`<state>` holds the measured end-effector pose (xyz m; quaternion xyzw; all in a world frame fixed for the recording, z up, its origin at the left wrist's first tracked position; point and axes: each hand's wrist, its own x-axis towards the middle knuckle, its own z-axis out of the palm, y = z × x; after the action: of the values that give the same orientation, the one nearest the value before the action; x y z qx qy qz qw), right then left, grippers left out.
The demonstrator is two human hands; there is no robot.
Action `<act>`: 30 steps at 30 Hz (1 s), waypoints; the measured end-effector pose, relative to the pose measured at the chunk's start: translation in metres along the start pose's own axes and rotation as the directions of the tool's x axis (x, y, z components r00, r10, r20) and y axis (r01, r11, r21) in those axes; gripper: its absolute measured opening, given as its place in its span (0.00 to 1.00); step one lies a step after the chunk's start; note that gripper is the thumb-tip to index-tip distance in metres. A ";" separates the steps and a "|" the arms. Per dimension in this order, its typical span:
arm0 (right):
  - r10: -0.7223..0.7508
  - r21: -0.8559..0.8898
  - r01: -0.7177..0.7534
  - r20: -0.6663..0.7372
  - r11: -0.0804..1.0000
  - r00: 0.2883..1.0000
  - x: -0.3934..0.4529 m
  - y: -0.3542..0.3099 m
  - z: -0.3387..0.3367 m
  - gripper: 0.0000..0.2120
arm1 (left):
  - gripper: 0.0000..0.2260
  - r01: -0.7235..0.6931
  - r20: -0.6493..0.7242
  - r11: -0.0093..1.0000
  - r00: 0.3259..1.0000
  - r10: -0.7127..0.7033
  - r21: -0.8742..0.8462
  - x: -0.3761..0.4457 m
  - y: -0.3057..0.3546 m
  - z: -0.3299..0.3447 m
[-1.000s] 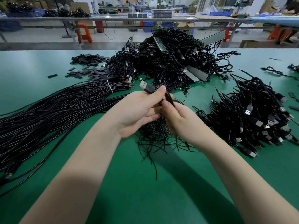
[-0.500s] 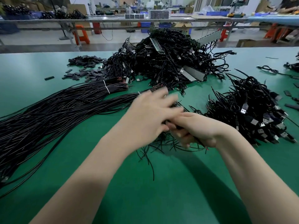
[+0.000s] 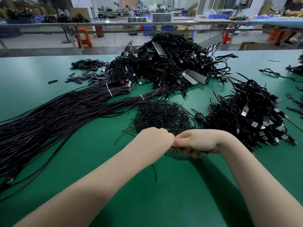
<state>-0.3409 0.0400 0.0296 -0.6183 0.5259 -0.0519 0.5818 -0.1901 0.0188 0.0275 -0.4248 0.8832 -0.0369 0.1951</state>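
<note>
The green tabletop (image 3: pixel 49 71) carries a loose heap of short black wire offcuts (image 3: pixel 162 115) at twelve o'clock from the hands. The left grip (image 3: pixel 155 140) and right grip (image 3: pixel 201 142) meet knuckle to knuckle, both curled tight round a thin black cable (image 3: pixel 207 153), which is mostly hidden inside them. The cable looks light, limp and slick, so pinching it near its ends should control it best.
</note>
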 end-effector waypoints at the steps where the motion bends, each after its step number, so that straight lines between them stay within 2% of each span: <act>1: -0.009 0.008 0.009 0.002 1.000 1.000 0.000 -0.001 0.000 0.15 | 0.05 -0.002 -0.009 1.000 1.000 0.002 -0.009 0.000 -0.004 0.005; 2: -0.022 0.015 0.022 -0.008 1.000 1.000 -0.001 -0.003 -0.001 0.15 | 0.04 -0.009 -0.082 1.000 0.997 0.008 -0.015 -0.002 -0.012 0.009; 3: -0.036 0.018 0.036 -0.035 0.999 0.999 -0.003 -0.005 -0.001 0.16 | 0.03 -0.016 -0.225 0.999 0.974 0.008 -0.035 -0.008 -0.021 0.015; 5: -0.059 0.032 0.065 -0.172 0.997 0.983 -0.008 -0.008 -0.006 0.24 | 0.07 -0.024 -0.519 0.981 0.851 -0.081 -0.192 -0.022 -0.042 0.028; 6: -0.083 0.027 0.094 -0.287 0.995 0.954 -0.010 -0.009 -0.009 0.27 | 0.09 -0.046 -0.595 0.922 0.776 -0.209 -0.384 -0.028 -0.050 0.035; 7: -0.122 -0.007 0.132 -0.424 0.991 0.897 -0.011 -0.009 -0.011 0.26 | 0.09 -0.114 -0.602 0.780 0.707 -0.371 -0.615 -0.034 -0.053 0.042; 8: -0.176 -0.074 0.163 -0.570 0.984 0.803 -0.008 -0.007 -0.013 0.23 | 0.08 -0.195 -0.549 0.587 0.657 -0.517 -0.786 -0.036 -0.053 0.049; 9: -0.236 -0.179 0.154 -0.693 0.972 0.681 -0.004 -0.004 -0.014 0.19 | 0.08 -0.256 -0.484 0.425 0.624 -0.614 -0.868 -0.037 -0.050 0.055; 10: -0.295 -0.301 0.088 -0.758 0.950 0.582 0.001 -0.001 -0.015 0.17 | 0.08 -0.283 -0.436 0.332 0.601 -0.670 -0.900 -0.035 -0.047 0.062; 11: -0.337 -0.408 -0.009 -0.764 0.913 0.550 0.006 0.000 -0.013 0.16 | 0.08 -0.309 -0.409 0.274 0.584 -0.701 -0.911 -0.033 -0.045 0.068; 13: -0.336 -0.551 -0.168 -0.693 0.817 0.637 0.016 0.004 -0.006 0.20 | 0.07 -0.379 -0.382 0.183 0.557 -0.738 -0.907 -0.029 -0.046 0.075; 14: -0.319 -0.587 -0.211 -0.667 0.782 0.673 0.021 0.007 -0.001 0.20 | 0.07 -0.404 -0.381 0.163 0.547 -0.746 -0.900 -0.029 -0.047 0.076; 15: -0.316 -0.602 -0.235 -0.664 0.763 0.678 0.025 0.009 0.003 0.19 | 0.06 -0.417 -0.381 0.153 0.546 -0.746 -0.896 -0.029 -0.049 0.078; 18: -0.386 -0.621 -0.261 -0.708 0.739 0.592 0.029 0.010 0.007 0.14 | 0.05 -0.420 -0.367 0.121 0.576 -0.730 -0.900 -0.029 -0.050 0.081; 22: -0.427 -0.678 -0.315 -0.690 0.664 0.585 0.027 0.009 0.004 0.11 | 0.05 -0.412 -0.338 0.086 0.593 -0.731 -0.907 -0.026 -0.049 0.079; 27: -0.434 -0.666 -0.313 -0.705 0.677 0.562 0.027 0.010 0.007 0.10 | 0.05 -0.419 -0.326 0.062 0.599 -0.731 -0.906 -0.026 -0.049 0.079; 30: -0.451 -0.618 -0.244 -0.741 0.747 0.497 0.025 0.010 0.005 0.09 | 0.06 -0.420 -0.339 0.074 0.603 -0.722 -0.905 -0.027 -0.048 0.079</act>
<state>-0.3322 0.0274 0.0068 -0.7012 0.6832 -0.2029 -0.0204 -0.1099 0.0170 -0.0259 -0.4798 0.5799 0.3622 -0.5497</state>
